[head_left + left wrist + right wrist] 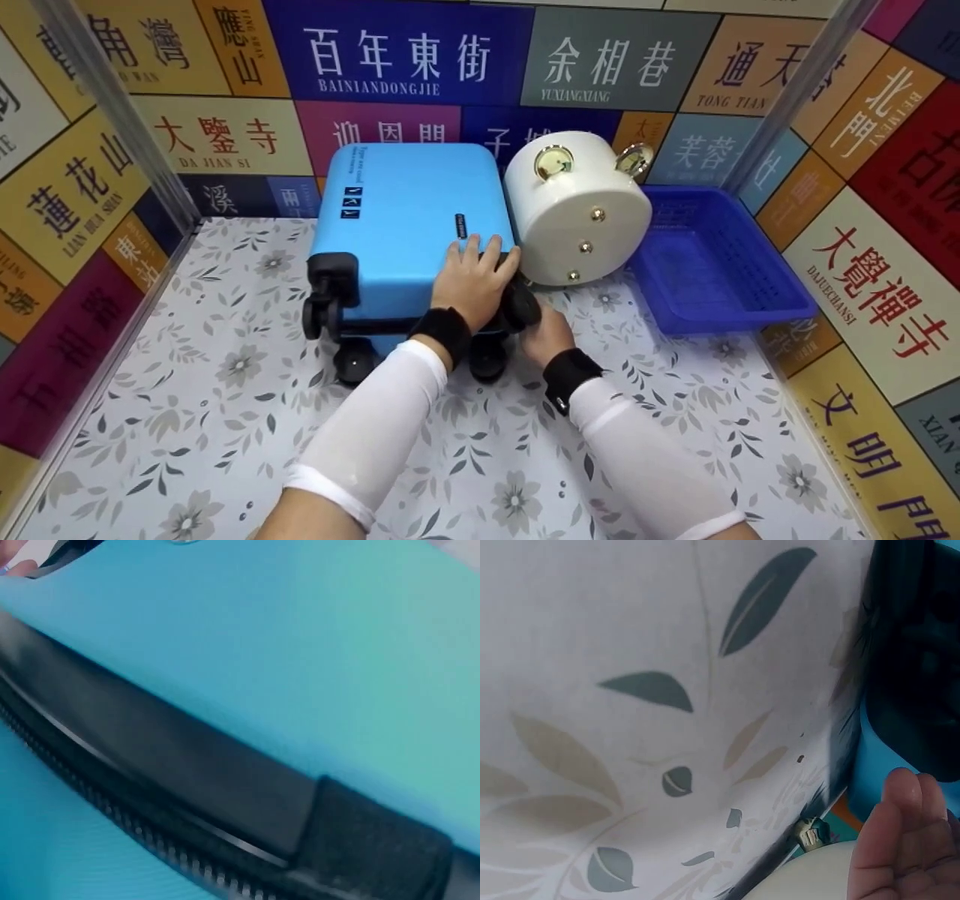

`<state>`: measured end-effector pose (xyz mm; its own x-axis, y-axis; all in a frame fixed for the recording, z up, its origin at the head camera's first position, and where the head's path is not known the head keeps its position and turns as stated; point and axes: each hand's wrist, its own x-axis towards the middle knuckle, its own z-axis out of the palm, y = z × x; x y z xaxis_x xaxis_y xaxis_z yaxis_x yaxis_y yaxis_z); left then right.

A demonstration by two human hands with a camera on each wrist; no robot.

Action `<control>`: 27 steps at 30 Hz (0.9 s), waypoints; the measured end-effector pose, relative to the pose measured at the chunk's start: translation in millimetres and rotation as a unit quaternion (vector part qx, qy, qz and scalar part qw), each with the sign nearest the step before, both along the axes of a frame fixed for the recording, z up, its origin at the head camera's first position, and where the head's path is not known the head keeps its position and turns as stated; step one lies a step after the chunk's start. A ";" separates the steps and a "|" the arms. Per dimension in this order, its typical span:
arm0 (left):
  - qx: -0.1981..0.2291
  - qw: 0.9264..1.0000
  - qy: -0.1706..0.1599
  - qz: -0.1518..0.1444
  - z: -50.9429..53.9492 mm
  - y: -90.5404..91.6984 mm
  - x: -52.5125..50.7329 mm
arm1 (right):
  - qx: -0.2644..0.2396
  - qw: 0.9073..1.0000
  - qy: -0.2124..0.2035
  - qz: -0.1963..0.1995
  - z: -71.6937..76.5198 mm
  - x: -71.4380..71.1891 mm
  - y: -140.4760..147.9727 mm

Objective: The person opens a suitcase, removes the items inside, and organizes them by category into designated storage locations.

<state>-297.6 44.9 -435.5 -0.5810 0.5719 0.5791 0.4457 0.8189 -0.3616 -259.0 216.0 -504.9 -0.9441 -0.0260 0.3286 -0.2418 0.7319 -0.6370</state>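
Observation:
A light blue suitcase [412, 217] lies on the floral surface, its black wheels facing the person. The left hand [469, 285] rests on its near right corner with fingers spread. Beside the right wheel [519, 301] is the right hand [547, 337], its fingertips hidden from the head view. The right wrist view shows that hand's fingers [907, 817] extended near the suitcase's blue shell [870, 765]. Blue shell [247, 652] and a black zipper band [150, 727] fill the left wrist view; a bit of a hand [21, 568] shows at its top left corner.
Right of the suitcase stands a round cream case [585, 217] with gold-coloured feet. A blue plastic basket [720, 319] is farther right. Walls with coloured sign panels [405, 52] enclose the back and both sides.

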 end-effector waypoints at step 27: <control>-0.045 0.995 -0.005 -0.084 2.3 -2.5 -4.4 | -0.017 0.999 -0.044 -0.008 0.6 0.5 -0.5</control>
<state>-302.0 42.4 -433.2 -0.4777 0.7108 0.5164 0.5781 0.6969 -0.4244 -258.6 215.5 -504.3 -0.9697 -0.0002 0.2442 -0.1715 0.7123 -0.6806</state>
